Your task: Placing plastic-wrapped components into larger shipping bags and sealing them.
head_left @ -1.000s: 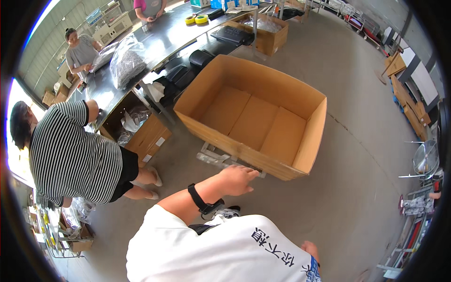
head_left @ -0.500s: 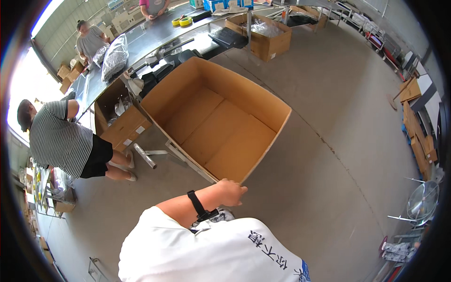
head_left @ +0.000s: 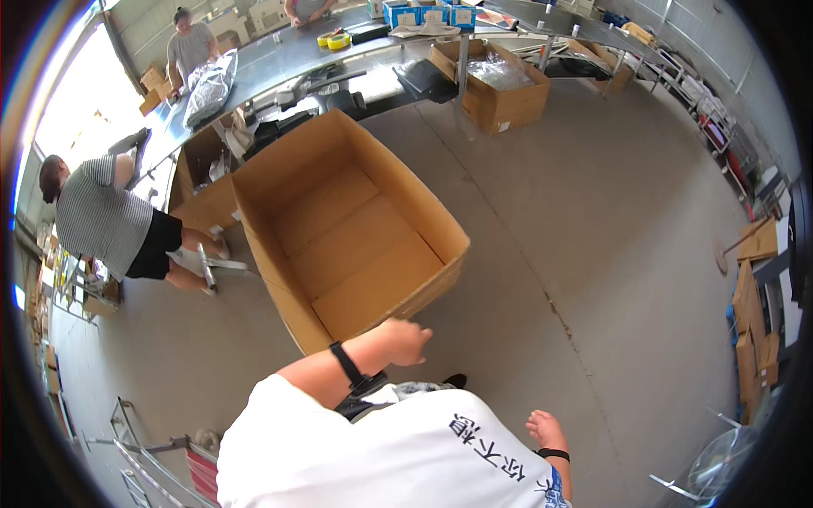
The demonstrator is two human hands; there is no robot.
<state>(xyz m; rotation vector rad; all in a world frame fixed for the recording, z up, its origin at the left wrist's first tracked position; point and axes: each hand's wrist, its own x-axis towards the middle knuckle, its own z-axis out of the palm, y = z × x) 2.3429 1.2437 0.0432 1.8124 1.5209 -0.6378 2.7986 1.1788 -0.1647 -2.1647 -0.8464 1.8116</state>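
Your left hand (head_left: 405, 342) hovers loosely curled, holding nothing, by the empty cardboard box (head_left: 347, 233): light, bulky, flexible; grasp its near rim.

I see a big open brown cardboard box (head_left: 351, 245) on the floor ahead. A smaller open brown box (head_left: 491, 85) stands farther off by the long table. Flattened cardboard (head_left: 754, 313) leans at the right. Blue crates (head_left: 423, 13) sit on the table.

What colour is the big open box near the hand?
The large open cardboard box is plain light brown, inside and out, seen best in the head view.
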